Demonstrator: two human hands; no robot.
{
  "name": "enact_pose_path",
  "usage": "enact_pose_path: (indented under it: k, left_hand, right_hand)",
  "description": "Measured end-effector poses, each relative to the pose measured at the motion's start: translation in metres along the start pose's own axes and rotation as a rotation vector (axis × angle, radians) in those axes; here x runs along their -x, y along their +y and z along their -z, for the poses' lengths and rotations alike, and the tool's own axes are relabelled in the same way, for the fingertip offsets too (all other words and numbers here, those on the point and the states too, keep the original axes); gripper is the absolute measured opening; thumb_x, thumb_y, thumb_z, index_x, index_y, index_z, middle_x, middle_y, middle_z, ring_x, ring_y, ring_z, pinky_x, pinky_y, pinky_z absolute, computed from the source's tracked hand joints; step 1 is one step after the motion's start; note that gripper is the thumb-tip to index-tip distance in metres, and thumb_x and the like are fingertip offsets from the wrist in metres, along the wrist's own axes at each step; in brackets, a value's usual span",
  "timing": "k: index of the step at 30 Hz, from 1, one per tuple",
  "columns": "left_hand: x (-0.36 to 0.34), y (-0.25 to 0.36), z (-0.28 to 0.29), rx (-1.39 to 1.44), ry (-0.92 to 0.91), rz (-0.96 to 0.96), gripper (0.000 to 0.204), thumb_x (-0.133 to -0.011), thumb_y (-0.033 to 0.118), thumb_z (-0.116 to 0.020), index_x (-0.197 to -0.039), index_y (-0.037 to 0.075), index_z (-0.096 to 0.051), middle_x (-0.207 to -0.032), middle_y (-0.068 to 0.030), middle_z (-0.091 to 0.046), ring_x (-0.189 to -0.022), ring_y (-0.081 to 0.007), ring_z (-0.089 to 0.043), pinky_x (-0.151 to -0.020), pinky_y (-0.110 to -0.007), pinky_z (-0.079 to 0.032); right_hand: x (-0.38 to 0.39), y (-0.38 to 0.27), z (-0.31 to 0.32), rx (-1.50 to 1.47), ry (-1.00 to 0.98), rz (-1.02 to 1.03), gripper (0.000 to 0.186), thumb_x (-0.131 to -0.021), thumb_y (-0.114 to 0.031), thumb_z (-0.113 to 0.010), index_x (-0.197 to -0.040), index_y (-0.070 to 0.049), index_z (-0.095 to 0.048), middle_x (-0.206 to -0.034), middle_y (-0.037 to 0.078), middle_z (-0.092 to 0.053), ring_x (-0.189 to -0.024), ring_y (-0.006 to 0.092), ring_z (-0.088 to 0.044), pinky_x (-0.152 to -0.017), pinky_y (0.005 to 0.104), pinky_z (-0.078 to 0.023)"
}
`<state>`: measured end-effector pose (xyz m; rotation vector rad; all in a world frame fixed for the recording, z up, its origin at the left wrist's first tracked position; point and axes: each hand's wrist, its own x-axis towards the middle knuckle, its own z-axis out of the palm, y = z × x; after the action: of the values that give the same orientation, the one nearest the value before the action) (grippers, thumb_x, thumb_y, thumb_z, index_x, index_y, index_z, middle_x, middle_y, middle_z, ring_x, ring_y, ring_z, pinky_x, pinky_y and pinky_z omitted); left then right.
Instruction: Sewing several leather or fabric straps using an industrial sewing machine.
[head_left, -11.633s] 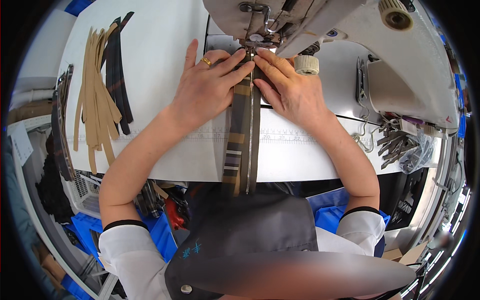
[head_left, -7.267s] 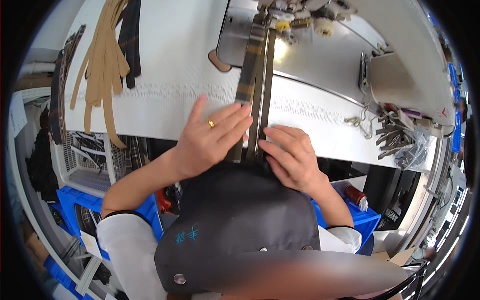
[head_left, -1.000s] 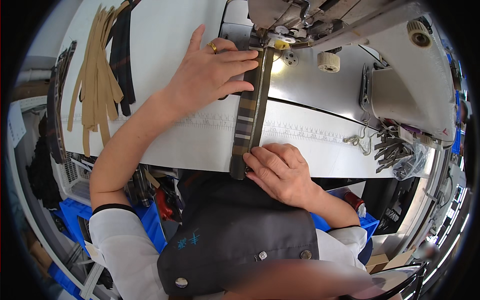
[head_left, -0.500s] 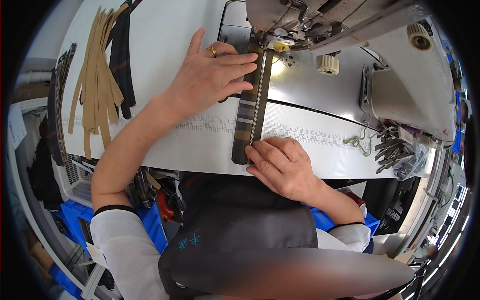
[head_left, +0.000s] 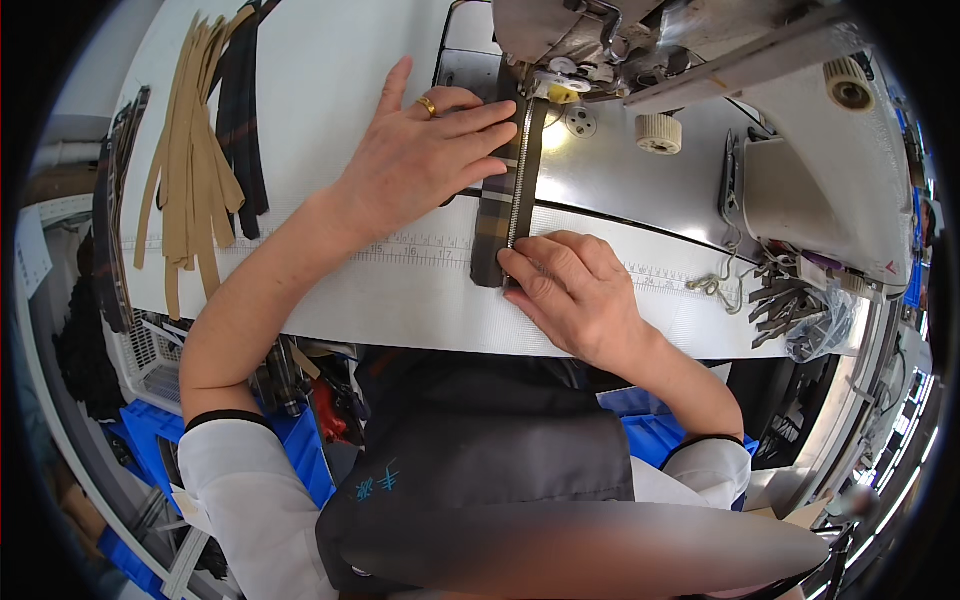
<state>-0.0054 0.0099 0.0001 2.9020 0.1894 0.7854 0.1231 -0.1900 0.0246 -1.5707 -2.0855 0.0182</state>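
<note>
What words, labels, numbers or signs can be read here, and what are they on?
I point these out without copying the wording.
Turquoise characters: on the dark apron.
Ruler numbers: along the white table, partly readable, tiny toward the right.
Small red mark: on the sewing machine, too small to make out.
Pale lettering: on something black, lower right, too blurred.
Zipper strip: no writing visible.

Zip (head_left: pixel 521 170) btm. (partly) under R hand (head_left: pixel 575 290)

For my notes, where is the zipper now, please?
In the head view, the zipper runs just right of centre, from the sewing machine down to the right hand.
</note>
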Motion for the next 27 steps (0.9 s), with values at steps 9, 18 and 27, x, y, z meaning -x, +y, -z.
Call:
enact_pose_path:
  k: [9, 18, 27]
  left_hand:
    - [0.001, -0.002, -0.003, -0.046, 0.022, 0.002, 0.032, -0.079, 0.035, -0.070, -0.107, 0.018, -0.069, -0.119, 0.0100, -0.062, -0.108, -0.0094, -0.054, -0.108, -0.060, -0.022]
    - [0.000, 0.004, -0.003, -0.038, -0.060, 0.025, 0.040, -0.081, 0.031, -0.069, -0.117, 0.013, -0.065, -0.127, 0.0041, -0.059, -0.116, -0.0121, -0.053, -0.109, -0.057, -0.020]
    - [0.000, 0.003, -0.007, -0.031, -0.007, -0.025, 0.034, -0.081, 0.026, -0.070, -0.111, 0.011, -0.064, -0.124, 0.0038, -0.058, -0.115, -0.0090, -0.053, -0.111, -0.054, -0.024]
  right_hand:
    - [-0.016, 0.018, -0.001, 0.030, 0.057, -0.030, 0.038, -0.066, -0.013, -0.077, -0.102, -0.004, -0.067, -0.105, 0.008, -0.059, -0.096, 0.0248, -0.057, -0.078, 0.0356, -0.049]
    - [-0.027, 0.035, -0.002, 0.028, 0.078, -0.040, 0.036, -0.067, -0.011, -0.076, -0.101, -0.006, -0.067, -0.105, 0.006, -0.061, -0.092, 0.0239, -0.058, -0.076, 0.0360, -0.049]
    - [-0.039, 0.055, 0.001, 0.024, 0.068, -0.013, 0.033, -0.073, -0.010, -0.073, -0.105, -0.005, -0.066, -0.105, 0.007, -0.062, -0.085, 0.0236, -0.059, -0.074, 0.0352, -0.049]
